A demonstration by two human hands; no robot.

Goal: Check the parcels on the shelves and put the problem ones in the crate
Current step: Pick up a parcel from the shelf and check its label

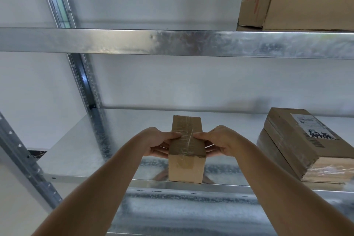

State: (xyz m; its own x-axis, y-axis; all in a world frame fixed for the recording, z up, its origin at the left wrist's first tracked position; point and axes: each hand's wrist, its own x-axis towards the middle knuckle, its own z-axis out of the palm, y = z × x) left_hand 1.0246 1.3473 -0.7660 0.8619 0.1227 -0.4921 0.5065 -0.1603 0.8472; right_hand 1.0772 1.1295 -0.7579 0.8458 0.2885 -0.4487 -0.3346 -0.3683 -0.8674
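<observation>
A small brown cardboard parcel [186, 166], sealed with clear tape along its top, stands at the front edge of a galvanised metal shelf [76, 159]. My left hand [160, 142] grips its left side, thumb on the top face and fingers along the side. My right hand [220, 142] grips the right side the same way. A larger cardboard parcel [293, 151] with a white shipping label and black handwriting lies on the same shelf to the right. No crate is in view.
On the upper shelf [172, 42], at the top right, sits a big cardboard box [298, 5] with green wrapping on top. A slotted steel upright [84, 82] runs along the left. The wall behind is white.
</observation>
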